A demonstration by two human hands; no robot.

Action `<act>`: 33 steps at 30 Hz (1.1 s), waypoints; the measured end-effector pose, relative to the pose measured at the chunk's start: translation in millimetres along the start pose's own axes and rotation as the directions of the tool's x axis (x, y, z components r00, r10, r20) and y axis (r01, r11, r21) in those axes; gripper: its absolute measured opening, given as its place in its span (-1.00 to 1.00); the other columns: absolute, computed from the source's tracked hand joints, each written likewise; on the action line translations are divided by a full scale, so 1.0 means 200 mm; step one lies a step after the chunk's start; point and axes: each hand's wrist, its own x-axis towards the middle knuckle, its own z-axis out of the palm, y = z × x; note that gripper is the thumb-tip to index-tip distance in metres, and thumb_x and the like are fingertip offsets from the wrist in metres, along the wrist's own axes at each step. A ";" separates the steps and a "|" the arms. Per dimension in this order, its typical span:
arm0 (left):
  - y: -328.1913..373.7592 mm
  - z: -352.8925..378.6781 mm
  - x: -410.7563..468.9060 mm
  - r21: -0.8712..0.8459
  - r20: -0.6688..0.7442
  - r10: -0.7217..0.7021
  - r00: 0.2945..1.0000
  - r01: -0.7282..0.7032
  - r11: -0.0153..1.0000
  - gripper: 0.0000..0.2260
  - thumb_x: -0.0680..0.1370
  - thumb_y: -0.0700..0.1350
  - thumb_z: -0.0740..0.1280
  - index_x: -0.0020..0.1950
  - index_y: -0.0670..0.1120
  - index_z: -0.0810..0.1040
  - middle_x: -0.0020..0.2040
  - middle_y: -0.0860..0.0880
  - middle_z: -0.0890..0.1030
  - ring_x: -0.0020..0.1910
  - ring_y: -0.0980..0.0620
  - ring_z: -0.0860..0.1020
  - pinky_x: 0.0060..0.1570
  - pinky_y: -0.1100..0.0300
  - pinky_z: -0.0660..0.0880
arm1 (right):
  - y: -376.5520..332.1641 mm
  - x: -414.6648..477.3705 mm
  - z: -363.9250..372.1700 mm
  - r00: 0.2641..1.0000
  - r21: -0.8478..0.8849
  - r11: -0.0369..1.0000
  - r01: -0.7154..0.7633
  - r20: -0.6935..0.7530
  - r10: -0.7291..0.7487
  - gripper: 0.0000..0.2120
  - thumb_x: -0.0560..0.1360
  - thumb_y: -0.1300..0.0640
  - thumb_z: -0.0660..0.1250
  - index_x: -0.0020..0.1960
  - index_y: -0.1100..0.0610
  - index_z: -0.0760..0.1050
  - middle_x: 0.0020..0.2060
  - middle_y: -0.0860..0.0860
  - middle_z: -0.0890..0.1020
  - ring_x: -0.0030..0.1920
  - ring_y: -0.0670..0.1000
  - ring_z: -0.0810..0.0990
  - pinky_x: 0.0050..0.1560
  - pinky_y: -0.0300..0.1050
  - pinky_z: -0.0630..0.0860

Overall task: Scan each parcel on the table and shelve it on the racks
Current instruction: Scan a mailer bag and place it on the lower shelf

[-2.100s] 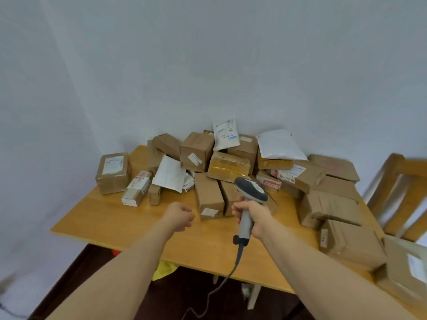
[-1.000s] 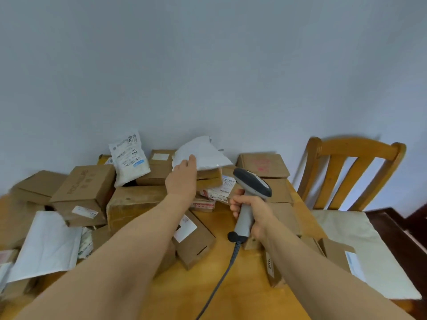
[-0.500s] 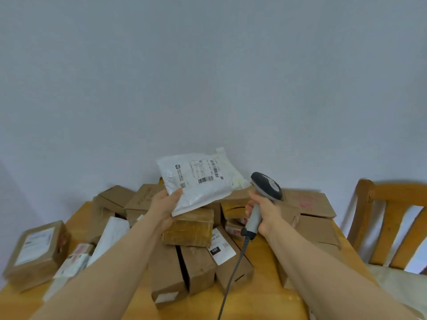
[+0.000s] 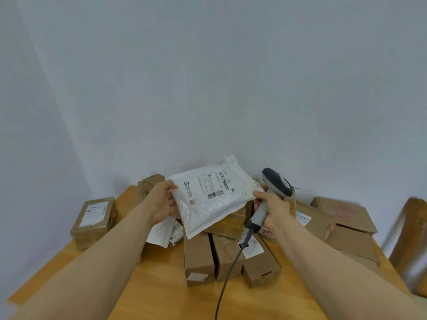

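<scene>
Parcel: white mailer held up in the air above the heap, label side facing you; barcodes show on its upper half; it tilts, far right corner highest.
Left hand: your left hand grips the mailer's left edge, thumb on top, fingers underneath.
Right hand: your right hand is wrapped round the handle of the scanner; your forefinger reaches the mailer's right edge.
Scanner: grey handle, dark head just beside the mailer's right corner; its cable runs down over the boxes towards you.
Heap: brown cardboard boxes lie under the mailer, three long ones side by side nearest you; more are stacked to the right.
Left side: a labelled box sits apart from the heap.
Table: wooden table carries everything.
Surroundings: a wooden chair, blurred, at the right edge; pale wall behind.
</scene>
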 end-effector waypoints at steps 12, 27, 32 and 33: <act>0.24 -0.22 -0.06 0.582 0.128 -0.199 0.972 0.089 0.808 -0.67 0.44 -0.29 0.43 0.19 -0.24 0.54 0.11 -0.20 0.65 0.07 -0.15 0.64 -0.01 0.02 0.62 | 0.02 -0.08 0.05 0.987 0.043 0.999 -0.014 0.162 0.007 -0.76 0.34 0.42 0.45 -0.09 0.18 0.54 -0.13 0.15 0.63 -0.25 0.07 0.58 -0.17 -0.06 0.56; 0.04 -0.18 0.03 0.485 -0.198 0.069 0.978 0.036 0.874 -0.64 0.39 -0.29 0.50 0.14 -0.21 0.51 0.06 -0.18 0.63 0.01 -0.19 0.62 0.09 -0.16 0.56 | 0.08 -0.23 0.13 0.873 -0.336 0.942 0.024 0.465 0.144 -0.79 0.46 0.16 0.45 0.01 0.22 0.51 -0.42 0.06 0.54 -0.49 -0.03 0.48 -0.43 -0.17 0.50; 0.01 -0.17 0.02 0.420 -0.252 0.082 0.964 0.033 0.907 -0.60 0.45 -0.30 0.46 0.25 -0.25 0.45 0.13 -0.17 0.58 0.12 -0.22 0.57 0.09 -0.13 0.55 | 0.13 -0.32 0.21 0.779 -0.466 0.883 0.064 0.576 0.247 -0.91 0.44 0.29 0.41 -0.20 0.17 0.52 -0.46 0.04 0.48 -0.53 -0.06 0.39 -0.45 -0.22 0.42; 0.01 -0.16 0.02 0.421 -0.262 0.092 0.961 0.028 0.907 -0.61 0.46 -0.31 0.45 0.25 -0.24 0.44 0.13 -0.17 0.57 0.13 -0.22 0.57 0.06 -0.09 0.55 | 0.13 -0.33 0.22 0.767 -0.475 0.878 0.059 0.584 0.264 -0.90 0.44 0.31 0.40 -0.20 0.17 0.51 -0.46 0.04 0.48 -0.54 -0.06 0.38 -0.45 -0.22 0.41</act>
